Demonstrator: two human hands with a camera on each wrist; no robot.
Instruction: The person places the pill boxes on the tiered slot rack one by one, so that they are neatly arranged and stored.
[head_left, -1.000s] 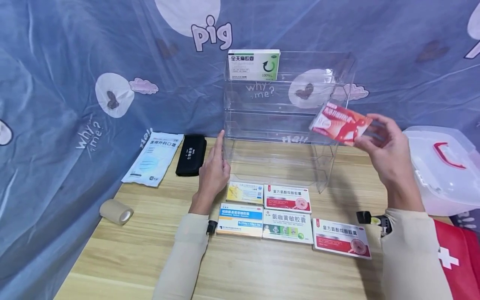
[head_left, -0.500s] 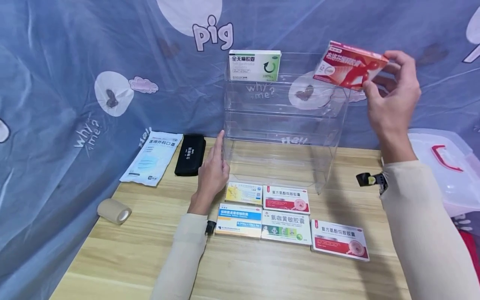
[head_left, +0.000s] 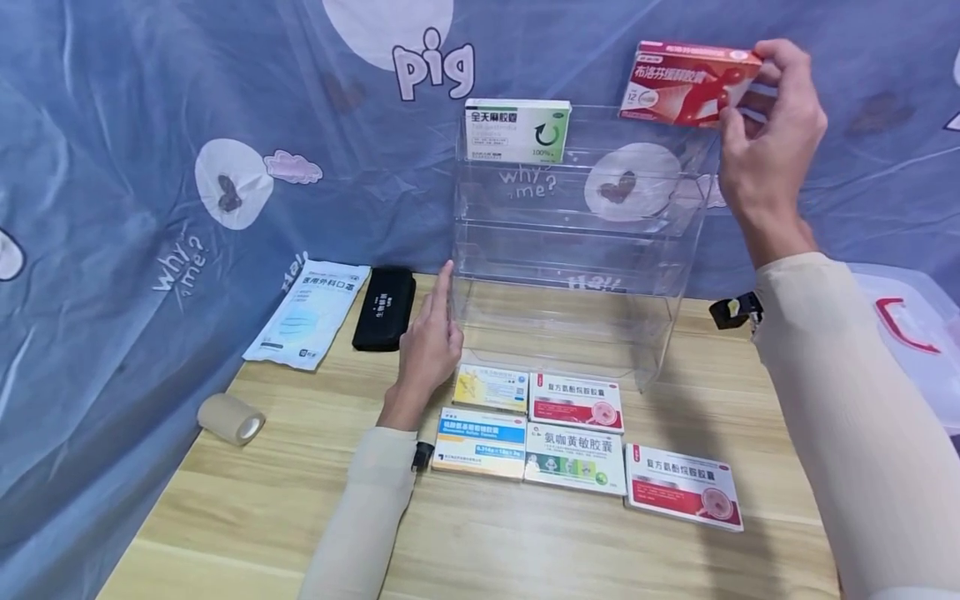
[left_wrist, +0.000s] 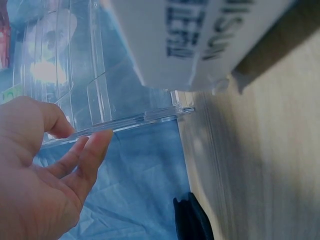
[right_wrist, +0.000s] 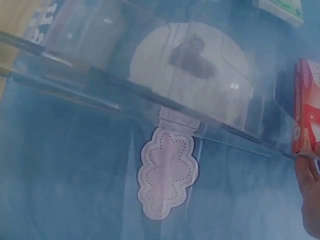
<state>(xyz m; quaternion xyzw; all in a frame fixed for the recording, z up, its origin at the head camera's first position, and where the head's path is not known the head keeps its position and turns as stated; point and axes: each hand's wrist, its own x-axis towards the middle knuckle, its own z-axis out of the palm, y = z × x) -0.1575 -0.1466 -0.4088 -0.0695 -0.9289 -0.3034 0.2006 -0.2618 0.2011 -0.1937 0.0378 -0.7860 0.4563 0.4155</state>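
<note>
My right hand [head_left: 776, 150] pinches a red medicine box [head_left: 682, 87] by its right end, just above the top right of a clear acrylic display rack [head_left: 570, 233]. The box front faces me; in the right wrist view its edge is at the far right, near the rack's edge. My left hand [head_left: 430, 342] pinches the rack's left side panel, thumb on one face and fingers on the other, as the left wrist view shows. A white and green medicine box [head_left: 517, 131] stands upright on the top tier, at the left.
Before the rack lie a yellow box [head_left: 491, 387], a blue and orange box [head_left: 480, 442], a white and green box [head_left: 573, 457] and two red and white boxes [head_left: 575, 402]. Left are a mask packet [head_left: 303, 317], black case [head_left: 384, 308] and tape roll [head_left: 231, 418]. A lidded plastic box [head_left: 911, 317] is right.
My right hand has lifted the red medicine box from beside the rack's middle tiers to above its top right, turning it nearly level. The left hand keeps its place on the side panel.
</note>
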